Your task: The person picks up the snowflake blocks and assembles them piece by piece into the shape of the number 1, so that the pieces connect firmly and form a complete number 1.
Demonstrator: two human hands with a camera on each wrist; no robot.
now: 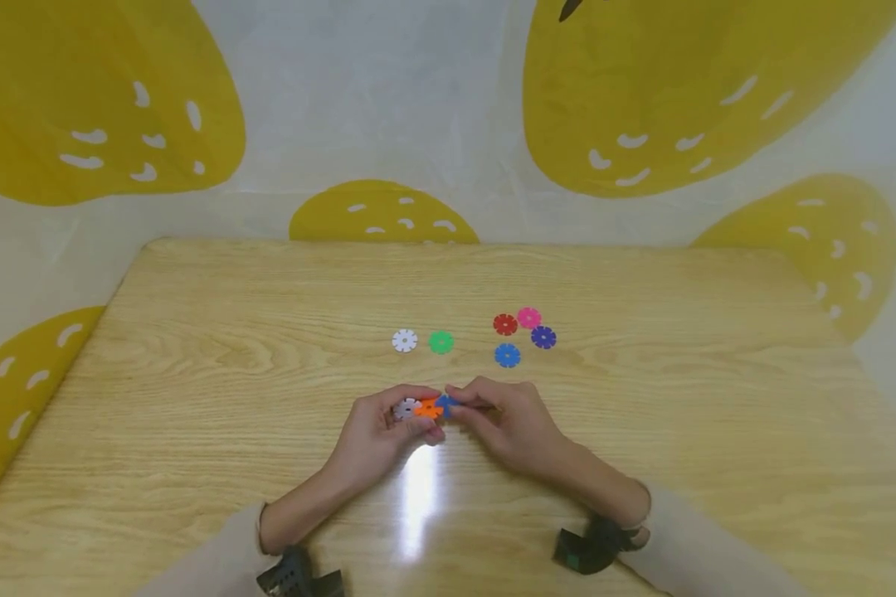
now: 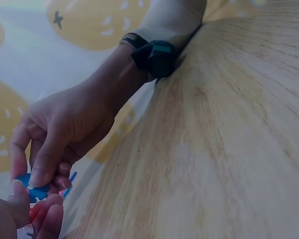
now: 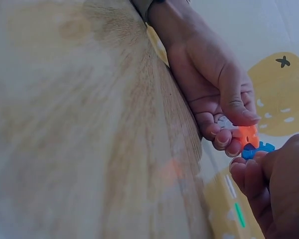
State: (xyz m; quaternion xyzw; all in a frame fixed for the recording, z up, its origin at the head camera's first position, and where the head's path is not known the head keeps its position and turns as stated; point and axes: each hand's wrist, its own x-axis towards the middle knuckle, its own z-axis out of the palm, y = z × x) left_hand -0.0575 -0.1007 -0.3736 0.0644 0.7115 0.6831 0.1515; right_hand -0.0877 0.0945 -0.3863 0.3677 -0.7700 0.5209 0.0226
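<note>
Over the near middle of the wooden table (image 1: 194, 348), both hands meet around a small chain of notched plastic discs. My left hand (image 1: 388, 427) pinches a white disc (image 1: 406, 408) joined to an orange disc (image 1: 428, 408) (image 3: 248, 135). My right hand (image 1: 504, 419) pinches a blue disc (image 1: 448, 404) (image 3: 257, 149) (image 2: 32, 186) held against the orange one's edge. In the left wrist view the right hand's fingers (image 2: 45, 164) curl round the blue disc. In the right wrist view the left hand's thumb (image 3: 234, 102) lies over the white and orange discs.
Loose discs lie on the table beyond the hands: white (image 1: 405, 340) and green (image 1: 441, 342) side by side, then red (image 1: 504, 324), pink (image 1: 528, 317), purple (image 1: 542, 337) and blue (image 1: 507, 355) in a cluster. A yellow-patterned mat (image 1: 104, 99) surrounds the table.
</note>
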